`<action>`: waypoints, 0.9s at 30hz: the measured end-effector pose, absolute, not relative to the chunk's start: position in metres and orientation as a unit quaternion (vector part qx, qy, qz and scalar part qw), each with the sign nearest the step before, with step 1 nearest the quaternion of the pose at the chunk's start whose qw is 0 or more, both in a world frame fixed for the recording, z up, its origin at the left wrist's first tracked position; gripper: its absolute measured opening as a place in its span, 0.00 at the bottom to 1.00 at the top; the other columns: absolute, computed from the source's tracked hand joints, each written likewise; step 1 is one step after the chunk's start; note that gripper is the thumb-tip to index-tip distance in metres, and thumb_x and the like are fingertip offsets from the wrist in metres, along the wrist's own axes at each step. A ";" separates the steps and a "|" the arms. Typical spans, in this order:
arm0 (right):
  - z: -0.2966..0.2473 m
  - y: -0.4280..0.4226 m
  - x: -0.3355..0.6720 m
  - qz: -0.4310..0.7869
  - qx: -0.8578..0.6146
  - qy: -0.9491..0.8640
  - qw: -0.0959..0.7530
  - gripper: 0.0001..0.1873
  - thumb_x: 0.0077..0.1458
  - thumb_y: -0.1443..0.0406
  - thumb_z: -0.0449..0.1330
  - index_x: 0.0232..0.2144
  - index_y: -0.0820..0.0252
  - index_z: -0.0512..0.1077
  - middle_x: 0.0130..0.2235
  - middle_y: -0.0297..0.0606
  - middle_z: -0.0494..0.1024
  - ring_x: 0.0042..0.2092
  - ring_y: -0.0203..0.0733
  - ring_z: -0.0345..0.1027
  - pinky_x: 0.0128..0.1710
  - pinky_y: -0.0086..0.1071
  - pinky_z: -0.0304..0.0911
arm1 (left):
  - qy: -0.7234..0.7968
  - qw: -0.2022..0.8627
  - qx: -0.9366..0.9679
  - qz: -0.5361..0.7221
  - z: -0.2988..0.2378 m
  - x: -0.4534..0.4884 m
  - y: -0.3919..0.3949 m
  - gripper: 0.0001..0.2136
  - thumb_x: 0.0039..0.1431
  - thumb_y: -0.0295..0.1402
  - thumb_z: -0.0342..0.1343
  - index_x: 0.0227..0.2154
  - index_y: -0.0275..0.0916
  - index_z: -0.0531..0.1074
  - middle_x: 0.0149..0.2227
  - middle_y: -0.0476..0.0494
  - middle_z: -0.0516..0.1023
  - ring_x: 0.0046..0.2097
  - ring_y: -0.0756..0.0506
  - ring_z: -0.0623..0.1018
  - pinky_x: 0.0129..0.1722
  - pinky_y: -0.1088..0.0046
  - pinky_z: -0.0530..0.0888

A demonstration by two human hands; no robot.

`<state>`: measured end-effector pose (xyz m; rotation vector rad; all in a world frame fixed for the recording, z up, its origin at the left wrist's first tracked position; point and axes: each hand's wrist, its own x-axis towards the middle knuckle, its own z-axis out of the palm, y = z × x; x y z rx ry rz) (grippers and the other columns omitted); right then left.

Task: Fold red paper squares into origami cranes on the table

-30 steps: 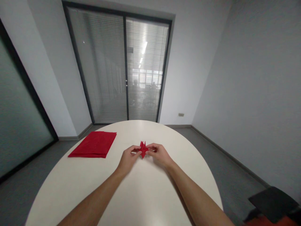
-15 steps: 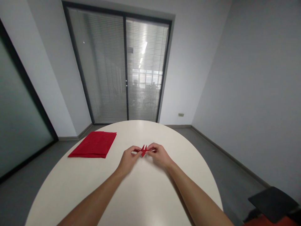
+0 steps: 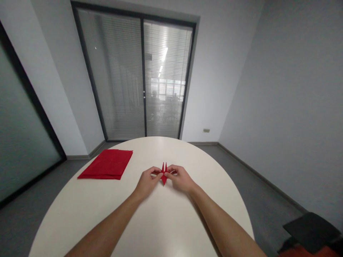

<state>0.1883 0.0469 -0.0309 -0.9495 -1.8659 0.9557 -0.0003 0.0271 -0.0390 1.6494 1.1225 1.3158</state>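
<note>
Between my two hands is a small piece of folded red paper (image 3: 164,180), with two narrow points sticking up away from me and one wider point facing me. My left hand (image 3: 148,181) pinches its left side between thumb and fingers. On the right side, my right hand (image 3: 181,177) grips it the same way, thumb on top. The thumbs nearly meet over the paper's middle and hide part of it. Both hands are low over the round white table (image 3: 160,221); whether the paper touches the tabletop I cannot tell.
A stack of flat red paper sheets (image 3: 107,164) lies on the table's left side. Beyond the table is a glazed partition with blinds (image 3: 120,78). A black and red chair (image 3: 312,228) stands at the lower right.
The folded paper has turned so that its two narrow points stand straighter and its wide point shows more toward me. Both hands keep hold, with fingers slightly shifted.
</note>
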 end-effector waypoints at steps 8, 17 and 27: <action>-0.027 0.043 0.185 0.376 -0.376 -0.748 0.398 0.14 0.57 0.55 0.63 0.33 0.60 0.78 0.34 0.38 0.81 0.37 0.42 0.73 0.40 0.34 0.64 | 0.426 0.378 0.651 0.502 -0.035 0.000 0.025 0.09 0.54 0.37 0.59 0.32 0.37 0.76 0.34 0.43 0.82 0.35 0.45 0.80 0.37 0.69 0.76; -0.030 0.050 0.192 0.379 -0.391 -0.732 0.411 0.12 0.55 0.56 0.63 0.34 0.59 0.78 0.34 0.39 0.82 0.36 0.43 0.74 0.39 0.35 0.64 | 0.449 0.355 0.636 0.517 -0.035 -0.002 0.027 0.09 0.54 0.39 0.59 0.31 0.38 0.77 0.32 0.44 0.82 0.34 0.44 0.80 0.37 0.68 0.76; -0.040 0.059 0.196 0.407 -0.390 -0.696 0.444 0.14 0.54 0.55 0.64 0.33 0.61 0.78 0.31 0.38 0.81 0.33 0.41 0.71 0.37 0.34 0.64 | 0.445 0.360 0.640 0.513 -0.042 -0.005 0.030 0.13 0.54 0.38 0.58 0.40 0.38 0.77 0.36 0.43 0.82 0.34 0.45 0.79 0.36 0.69 0.75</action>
